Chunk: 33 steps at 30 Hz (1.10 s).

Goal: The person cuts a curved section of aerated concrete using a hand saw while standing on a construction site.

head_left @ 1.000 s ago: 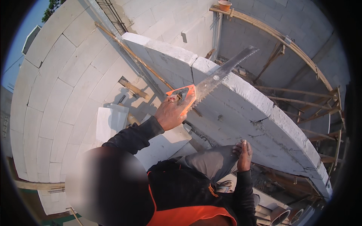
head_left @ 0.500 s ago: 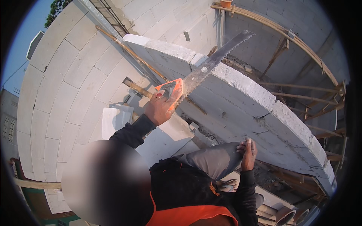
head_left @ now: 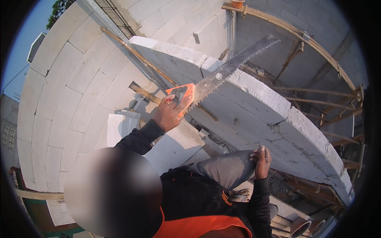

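My left hand (head_left: 167,113), a red ring on one finger, is closed round the orange handle of a hand saw (head_left: 228,71). The dusty toothed blade lies across the rough top edge of a pale block wall (head_left: 258,88), its tip reaching past the far side. A dark vertical joint or cut line shows in the wall face near the blade. My right hand (head_left: 262,162) rests by my bent knee (head_left: 238,166) in grey trousers, its fingers curled in, with nothing visible in them. Its palm is partly hidden.
Another block wall (head_left: 75,91) curves up on the left, with a bamboo pole (head_left: 139,55) leaning by it. A white block (head_left: 119,129) stands below my left hand. Bamboo scaffolding (head_left: 293,29) with an orange bucket (head_left: 238,4) is beyond. Pipes (head_left: 299,228) lie at lower right.
The saw has slid forward and right across the wall's top edge, its tip reaching further out. My left hand moved slightly with it. My right hand stays by the knee.
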Each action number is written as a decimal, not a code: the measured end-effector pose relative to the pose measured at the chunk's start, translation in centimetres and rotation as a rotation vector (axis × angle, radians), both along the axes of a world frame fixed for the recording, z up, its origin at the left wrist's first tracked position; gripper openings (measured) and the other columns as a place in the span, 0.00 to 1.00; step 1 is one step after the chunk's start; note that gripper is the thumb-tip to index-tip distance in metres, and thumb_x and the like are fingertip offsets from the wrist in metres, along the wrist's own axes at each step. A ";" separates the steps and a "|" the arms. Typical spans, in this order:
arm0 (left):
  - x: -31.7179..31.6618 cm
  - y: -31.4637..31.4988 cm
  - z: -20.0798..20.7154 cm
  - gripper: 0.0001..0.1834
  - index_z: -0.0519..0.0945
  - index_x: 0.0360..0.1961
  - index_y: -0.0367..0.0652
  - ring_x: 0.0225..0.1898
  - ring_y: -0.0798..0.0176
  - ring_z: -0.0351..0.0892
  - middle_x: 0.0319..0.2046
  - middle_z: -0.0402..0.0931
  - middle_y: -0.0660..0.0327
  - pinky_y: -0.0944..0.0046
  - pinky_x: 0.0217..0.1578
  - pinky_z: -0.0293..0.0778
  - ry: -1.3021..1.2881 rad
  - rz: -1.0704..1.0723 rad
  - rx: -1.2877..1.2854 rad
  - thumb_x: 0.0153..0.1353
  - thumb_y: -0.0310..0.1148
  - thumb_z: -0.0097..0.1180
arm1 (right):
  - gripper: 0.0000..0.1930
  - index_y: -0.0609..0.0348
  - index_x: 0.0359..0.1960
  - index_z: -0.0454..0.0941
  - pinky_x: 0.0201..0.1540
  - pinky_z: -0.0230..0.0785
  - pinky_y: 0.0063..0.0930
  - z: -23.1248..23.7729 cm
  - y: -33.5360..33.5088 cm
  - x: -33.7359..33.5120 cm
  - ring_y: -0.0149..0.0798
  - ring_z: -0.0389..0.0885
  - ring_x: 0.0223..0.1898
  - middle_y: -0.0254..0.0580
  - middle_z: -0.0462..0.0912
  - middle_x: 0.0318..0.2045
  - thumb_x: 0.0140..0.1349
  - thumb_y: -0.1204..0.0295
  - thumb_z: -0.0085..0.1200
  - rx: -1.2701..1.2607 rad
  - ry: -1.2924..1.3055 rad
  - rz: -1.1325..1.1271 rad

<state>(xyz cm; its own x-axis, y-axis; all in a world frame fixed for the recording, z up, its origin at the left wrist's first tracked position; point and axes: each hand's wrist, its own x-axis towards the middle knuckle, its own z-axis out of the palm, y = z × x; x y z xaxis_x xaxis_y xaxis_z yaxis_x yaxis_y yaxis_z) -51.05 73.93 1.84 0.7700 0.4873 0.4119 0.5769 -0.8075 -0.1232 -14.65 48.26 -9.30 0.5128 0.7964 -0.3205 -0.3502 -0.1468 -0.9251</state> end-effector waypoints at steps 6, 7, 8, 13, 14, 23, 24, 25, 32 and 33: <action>-2.5 3.7 -2.8 0.48 0.61 0.74 0.48 0.41 0.49 0.79 0.31 0.82 0.59 0.52 0.55 0.69 0.026 0.230 -0.064 0.47 0.27 0.62 | 0.20 0.62 0.52 0.73 0.30 0.73 0.22 -0.3 0.2 -0.1 0.28 0.79 0.29 0.37 0.79 0.33 0.75 0.56 0.48 0.033 -0.020 0.026; -1.7 3.0 -2.3 0.46 0.62 0.73 0.48 0.37 0.51 0.80 0.27 0.80 0.58 0.53 0.58 0.68 -0.016 0.214 -0.098 0.49 0.29 0.61 | 0.20 0.63 0.52 0.73 0.30 0.73 0.21 -0.2 -0.1 -0.2 0.28 0.79 0.29 0.37 0.79 0.33 0.75 0.56 0.48 0.022 -0.041 0.035; -1.1 2.3 -1.7 0.44 0.62 0.73 0.47 0.33 0.52 0.81 0.23 0.78 0.57 0.54 0.61 0.66 -0.057 0.198 -0.132 0.52 0.32 0.60 | 0.20 0.63 0.52 0.73 0.30 0.73 0.21 -0.3 -0.1 0.0 0.28 0.79 0.29 0.37 0.79 0.33 0.75 0.56 0.48 0.018 -0.043 0.029; -1.3 1.6 -1.2 0.45 0.60 0.74 0.47 0.39 0.48 0.80 0.28 0.81 0.55 0.52 0.57 0.68 0.045 0.049 -0.051 0.52 0.30 0.61 | 0.20 0.63 0.53 0.73 0.30 0.73 0.22 -0.4 0.1 0.2 0.28 0.79 0.29 0.37 0.79 0.34 0.75 0.56 0.48 -0.016 -0.032 0.013; -2.1 2.3 -2.1 0.46 0.62 0.73 0.48 0.43 0.46 0.79 0.29 0.81 0.54 0.52 0.55 0.69 0.040 0.060 -0.083 0.49 0.27 0.62 | 0.20 0.63 0.53 0.73 0.30 0.73 0.22 -0.3 0.2 0.1 0.28 0.79 0.29 0.37 0.79 0.34 0.75 0.56 0.48 -0.016 -0.033 0.017; 0.4 1.3 1.2 0.43 0.60 0.74 0.46 0.40 0.53 0.81 0.31 0.82 0.54 0.52 0.61 0.64 0.176 0.072 -0.143 0.55 0.32 0.60 | 0.20 0.64 0.53 0.73 0.30 0.74 0.21 -0.5 -0.1 0.2 0.28 0.79 0.29 0.38 0.79 0.34 0.75 0.57 0.48 0.009 -0.035 0.019; -0.1 1.4 0.8 0.43 0.60 0.74 0.46 0.40 0.53 0.81 0.31 0.82 0.54 0.52 0.61 0.64 0.175 0.078 -0.141 0.55 0.32 0.60 | 0.21 0.64 0.53 0.72 0.30 0.74 0.21 -0.8 0.0 0.3 0.27 0.79 0.30 0.38 0.79 0.34 0.75 0.56 0.48 0.010 -0.031 0.024; -0.7 2.0 -0.3 0.43 0.60 0.74 0.46 0.40 0.54 0.80 0.30 0.82 0.54 0.52 0.61 0.64 0.176 0.075 -0.134 0.56 0.33 0.60 | 0.21 0.64 0.53 0.72 0.31 0.74 0.21 -0.9 0.0 0.4 0.27 0.79 0.30 0.38 0.79 0.34 0.75 0.56 0.48 0.010 -0.029 0.027; -0.6 4.1 -1.4 0.42 0.60 0.74 0.46 0.40 0.53 0.79 0.24 0.77 0.55 0.52 0.60 0.65 0.092 0.289 -0.064 0.57 0.35 0.59 | 0.21 0.65 0.53 0.73 0.30 0.74 0.21 -0.8 -0.3 0.0 0.28 0.79 0.30 0.38 0.79 0.34 0.75 0.56 0.48 0.020 -0.041 0.041; -0.3 3.4 -1.2 0.42 0.60 0.74 0.46 0.40 0.53 0.79 0.24 0.77 0.55 0.52 0.60 0.65 0.094 0.288 -0.065 0.57 0.35 0.59 | 0.21 0.65 0.53 0.73 0.30 0.74 0.22 -0.8 -0.2 0.1 0.28 0.79 0.29 0.38 0.79 0.34 0.75 0.56 0.48 0.017 -0.035 0.028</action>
